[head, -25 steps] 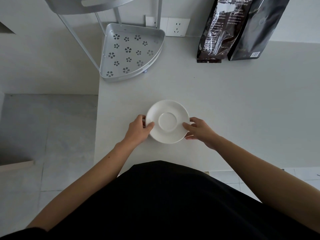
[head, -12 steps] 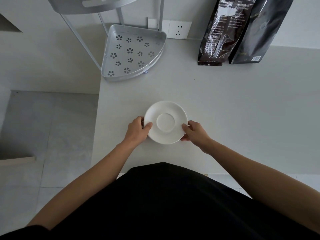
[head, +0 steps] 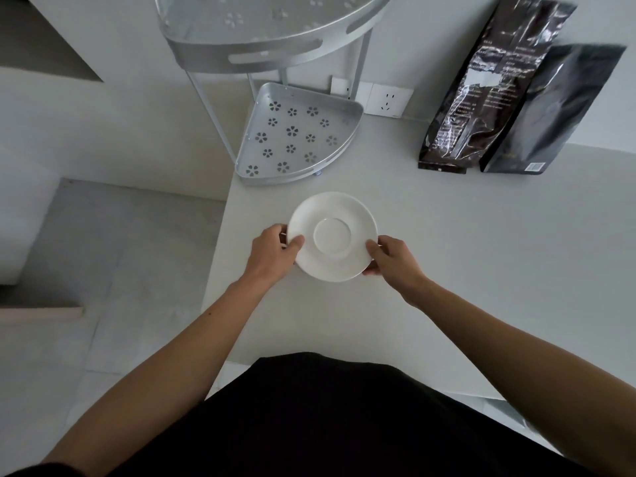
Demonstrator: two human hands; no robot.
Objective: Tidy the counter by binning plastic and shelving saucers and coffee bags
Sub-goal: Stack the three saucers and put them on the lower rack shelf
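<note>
**Saucer held in both hands, shelf not yet loaded**

The fingers [head: 298, 241] of the left hand [head: 273, 251] curl over the 9 o'clock rim of the round white ceramic saucer [head: 332, 235], thumb on top and the rest tucked beneath. The right hand [head: 392, 256] pinches the rim at about 4 o'clock in the same way. Both hands are closed on the saucer; whether it is just off the pale grey bench [head: 464, 256] or resting on it cannot be told from this view.

The saucer sits near the bench's left edge, face up, its shallow centre well showing. Being round, it has no long axis; it lies flat, or close to it, the open face pointing up at the camera.

At 12 o'clock from the saucer, just beyond it, stands the silver perforated metal corner rack, with its lower tier [head: 296, 139] bare and its upper tier [head: 261, 32] overhead. At 2 o'clock, well apart, a glossy dark brown coffee bag [head: 481, 98] and a matte black coffee bag [head: 554, 111] lean upright against the wall, touching each other.

As for progress, I judge this an early-to-middle stage: no plastic shows on the bench, so the binning may be done. Nothing sits on the lower tier, and both bags are left to shelve after this saucer.
</note>
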